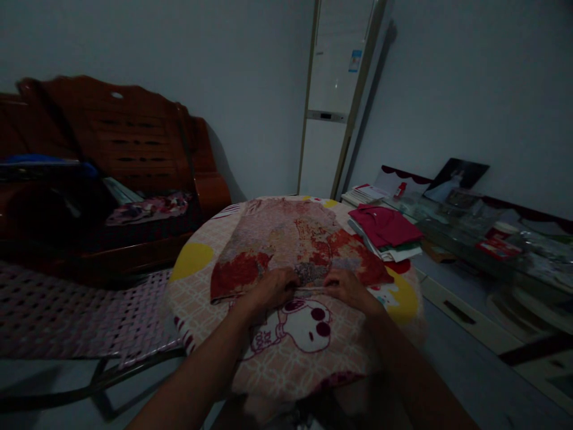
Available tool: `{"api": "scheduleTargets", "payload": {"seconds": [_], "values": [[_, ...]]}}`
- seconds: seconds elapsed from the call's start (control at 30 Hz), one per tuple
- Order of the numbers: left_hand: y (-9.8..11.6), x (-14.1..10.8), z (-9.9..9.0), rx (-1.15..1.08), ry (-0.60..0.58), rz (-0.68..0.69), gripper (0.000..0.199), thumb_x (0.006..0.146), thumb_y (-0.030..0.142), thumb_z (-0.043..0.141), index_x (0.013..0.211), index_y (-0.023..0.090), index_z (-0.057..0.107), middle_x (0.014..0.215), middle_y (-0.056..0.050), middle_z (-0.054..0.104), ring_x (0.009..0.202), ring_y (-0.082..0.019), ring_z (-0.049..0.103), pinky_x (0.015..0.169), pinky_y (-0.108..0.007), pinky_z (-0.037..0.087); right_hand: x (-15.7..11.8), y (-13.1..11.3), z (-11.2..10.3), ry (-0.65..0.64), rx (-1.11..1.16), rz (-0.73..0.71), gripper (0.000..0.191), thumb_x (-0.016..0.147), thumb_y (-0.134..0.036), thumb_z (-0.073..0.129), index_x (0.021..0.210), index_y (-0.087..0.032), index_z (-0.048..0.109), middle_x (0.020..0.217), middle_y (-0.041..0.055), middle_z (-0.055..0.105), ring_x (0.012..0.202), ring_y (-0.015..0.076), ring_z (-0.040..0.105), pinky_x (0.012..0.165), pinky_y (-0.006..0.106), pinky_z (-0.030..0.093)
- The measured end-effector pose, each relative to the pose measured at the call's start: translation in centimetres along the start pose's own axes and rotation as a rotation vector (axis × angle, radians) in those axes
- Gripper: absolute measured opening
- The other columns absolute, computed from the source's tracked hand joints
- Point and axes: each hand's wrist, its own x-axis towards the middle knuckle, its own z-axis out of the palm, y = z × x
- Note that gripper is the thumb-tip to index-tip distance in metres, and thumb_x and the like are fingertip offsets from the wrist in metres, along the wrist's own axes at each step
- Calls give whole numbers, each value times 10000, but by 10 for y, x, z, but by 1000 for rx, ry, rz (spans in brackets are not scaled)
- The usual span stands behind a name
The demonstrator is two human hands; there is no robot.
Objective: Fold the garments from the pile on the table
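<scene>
A patterned shirt [286,239] in pink, grey and rust red lies spread out on the round table, its hem toward me. At the middle of that hem, my left hand [278,285] has its fingers bent and closed on the fabric. A short way to the right, my right hand [350,289] also grips the hem, thumb and fingers together. Between the two hands runs a short stretch of darker grey cloth. Beneath the shirt is a tablecloth [264,364] printed with a cartoon dog and yellow patches.
A folded stack of clothes with a magenta shirt [385,224] on top sits at the table's right edge. Beyond it stands a cluttered glass-topped cabinet [474,251]. A woven chair [89,310] and a wooden sofa [129,131] are at left; a tall air conditioner [326,149] is behind.
</scene>
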Motion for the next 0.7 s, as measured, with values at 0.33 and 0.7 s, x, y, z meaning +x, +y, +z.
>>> {"api": "scheduleTargets", "payload": {"seconds": [0.33,0.7], "values": [[2,-2,2,59,51,-34,201,871,179,485,948,174,670,940,-70,677,850,-194,621,779,-278,444,0,5,14,84,-197,-40,186,729,-35,580,779,-169,699,822,54,650,814,185,584,747,286,424],[-16,-4,-1,-279,-105,74,165,763,140,550,836,176,694,827,-4,690,748,-129,598,698,-198,421,-5,-6,5,36,84,50,206,666,-50,539,701,-181,693,741,6,662,674,134,574,632,232,397]]}}
